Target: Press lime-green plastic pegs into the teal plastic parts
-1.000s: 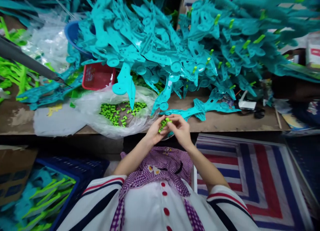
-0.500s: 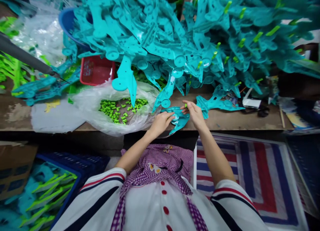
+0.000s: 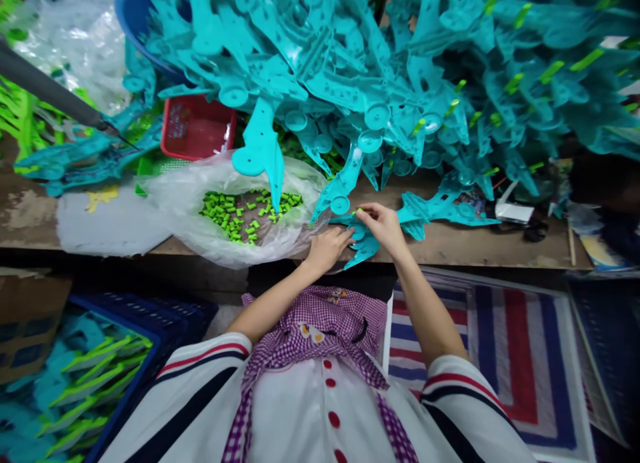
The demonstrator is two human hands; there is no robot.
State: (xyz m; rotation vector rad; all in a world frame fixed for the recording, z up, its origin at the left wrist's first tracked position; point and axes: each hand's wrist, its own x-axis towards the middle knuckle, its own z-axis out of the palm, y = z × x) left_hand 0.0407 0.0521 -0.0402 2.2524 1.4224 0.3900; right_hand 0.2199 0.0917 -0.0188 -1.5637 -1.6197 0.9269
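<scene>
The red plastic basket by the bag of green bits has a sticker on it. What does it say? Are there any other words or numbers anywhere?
None can be read.
Red plastic basket: a pale label on its wall, print too blurred to read.
White flat box on the wooden bench: no legible marks.
Purple checked apron: small cartoon patches only, no letters.
Teal plastic parts: holes and discs, no lettering visible.

Bright, even light falls from above. The edges look bent and blurry. It is dark under the bench.
</scene>
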